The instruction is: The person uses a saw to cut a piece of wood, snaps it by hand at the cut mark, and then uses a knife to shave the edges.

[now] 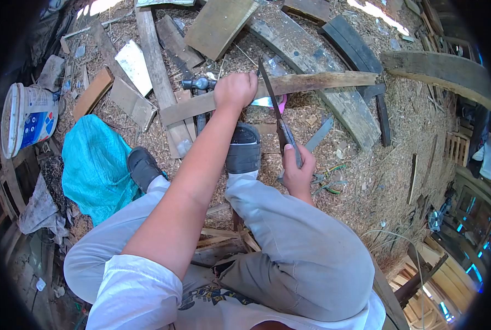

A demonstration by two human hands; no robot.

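My left hand point(235, 91) is closed around a long, thin, slightly curved wooden strip point(322, 81) that runs across the view. In my right hand point(299, 169) is the handle of a dark saw point(273, 102). Its blade slants up and to the left, crossing the strip just right of my left hand; whether the teeth touch the wood cannot be told. Close to my left hand on its left is a hammer head point(201, 83). A pink-handled tool point(281, 103) lies under the strip beside the blade.
Boards point(221, 27) and a long plank point(344, 113) lie on shavings. Pliers point(320, 179) and a metal blade point(320, 134) are near my right hand. A white bucket point(39, 118) and teal sack point(97, 165) stand left. A curved beam point(443, 71) extends at right.
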